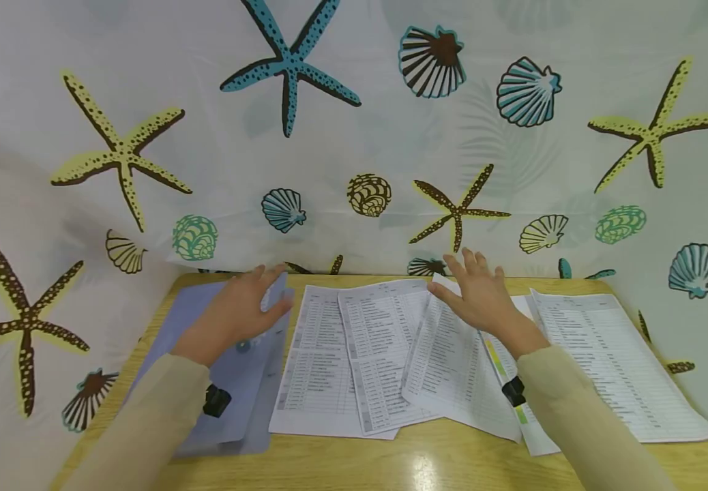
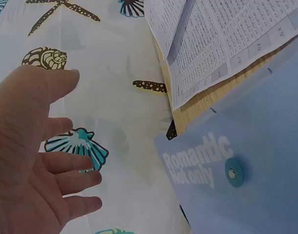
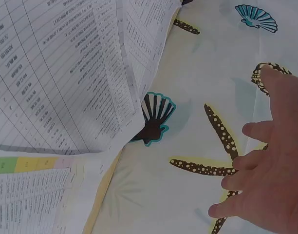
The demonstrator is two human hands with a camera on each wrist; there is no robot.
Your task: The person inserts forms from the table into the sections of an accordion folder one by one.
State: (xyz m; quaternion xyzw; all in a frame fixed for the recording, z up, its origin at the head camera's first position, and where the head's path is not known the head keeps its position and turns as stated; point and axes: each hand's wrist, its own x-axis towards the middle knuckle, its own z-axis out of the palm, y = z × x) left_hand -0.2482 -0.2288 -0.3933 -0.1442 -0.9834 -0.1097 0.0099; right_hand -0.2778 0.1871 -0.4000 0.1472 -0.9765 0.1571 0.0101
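My left hand [image 1: 241, 307] is held over a blue plastic folder [image 1: 213, 402], fingers spread and holding nothing. In the left wrist view the folder [image 2: 256, 165] shows white lettering and a round blue snap button [image 2: 233, 172]. Over the far end of the printed sheets hovers my right hand [image 1: 480, 292], its fingers apart with nothing in them. Below it lies a tilted printed sheet [image 1: 452, 361], overlapping a sheet with a coloured strip [image 1: 501, 361]. Two more printed sheets, one on the left [image 1: 320, 368] and one in the middle [image 1: 385, 341], overlap beside the folder.
Another stack of printed paper [image 1: 618, 368] lies at the right of the wooden table [image 1: 329, 467]. A white cloth [image 1: 354, 136] with starfish and shells hangs behind the table and along its sides. Each wrist wears a black device [image 1: 215, 401].
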